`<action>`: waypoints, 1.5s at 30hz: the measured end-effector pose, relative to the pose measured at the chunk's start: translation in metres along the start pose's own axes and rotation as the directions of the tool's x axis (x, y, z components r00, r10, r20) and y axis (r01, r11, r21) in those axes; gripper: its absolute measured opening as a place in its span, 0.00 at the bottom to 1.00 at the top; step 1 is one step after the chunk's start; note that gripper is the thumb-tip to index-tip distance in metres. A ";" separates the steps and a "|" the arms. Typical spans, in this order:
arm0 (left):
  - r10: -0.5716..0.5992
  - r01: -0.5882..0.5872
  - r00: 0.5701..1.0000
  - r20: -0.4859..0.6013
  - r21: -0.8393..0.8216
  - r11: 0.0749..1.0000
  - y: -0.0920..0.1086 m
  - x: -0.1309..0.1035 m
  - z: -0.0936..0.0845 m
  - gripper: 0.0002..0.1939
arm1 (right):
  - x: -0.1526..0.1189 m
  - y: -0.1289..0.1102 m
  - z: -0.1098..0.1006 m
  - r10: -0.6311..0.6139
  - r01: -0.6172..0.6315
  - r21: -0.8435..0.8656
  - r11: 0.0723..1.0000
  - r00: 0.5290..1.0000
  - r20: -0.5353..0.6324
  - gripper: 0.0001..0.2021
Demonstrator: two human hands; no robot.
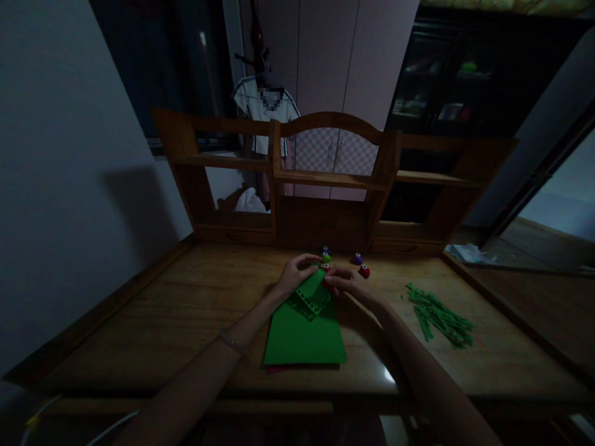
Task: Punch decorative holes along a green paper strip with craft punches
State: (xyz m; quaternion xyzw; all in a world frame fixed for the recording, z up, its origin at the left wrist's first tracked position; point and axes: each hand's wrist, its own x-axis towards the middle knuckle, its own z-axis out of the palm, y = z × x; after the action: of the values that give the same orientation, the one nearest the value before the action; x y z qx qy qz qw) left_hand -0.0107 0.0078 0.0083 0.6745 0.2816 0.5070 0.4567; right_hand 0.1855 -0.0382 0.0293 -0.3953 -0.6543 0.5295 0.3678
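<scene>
A smaller piece of green paper (pixel 312 290), with a row of small holes along its near edges, is tilted above a stack of green sheets (pixel 304 341). My left hand (pixel 297 272) is closed on its upper left corner, the thumb over the paper. At the paper's right edge, my right hand (pixel 346 282) is closed around a small red craft punch (pixel 330 287). My fingers hide most of the punch, so how it meets the paper cannot be made out. Just beyond my hands stands a light green punch (pixel 325 257).
A purple punch (pixel 357 258) and another red punch (pixel 364 271) stand right of my hands. Many thin green strips (pixel 441 319) lie in a pile on the right of the wooden desk (pixel 186 322). A wooden shelf unit (pixel 334 181) borders the back.
</scene>
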 end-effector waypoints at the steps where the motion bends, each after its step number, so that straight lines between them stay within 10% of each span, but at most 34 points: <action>1: 0.001 -0.001 1.000 -0.001 0.006 1.000 0.000 0.000 0.000 0.15 | 0.000 0.000 0.000 0.002 -0.002 -0.004 1.000 1.000 -0.001 0.16; 45: 0.027 -0.029 0.999 0.034 0.058 0.998 0.002 -0.001 0.001 0.15 | -0.004 -0.008 0.003 0.013 -0.013 0.019 1.000 1.000 -0.016 0.17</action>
State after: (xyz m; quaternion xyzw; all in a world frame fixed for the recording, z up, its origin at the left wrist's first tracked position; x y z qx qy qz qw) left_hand -0.0104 0.0059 0.0097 0.6996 0.2794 0.4937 0.4344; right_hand 0.1835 -0.0435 0.0367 -0.4004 -0.6437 0.5349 0.3731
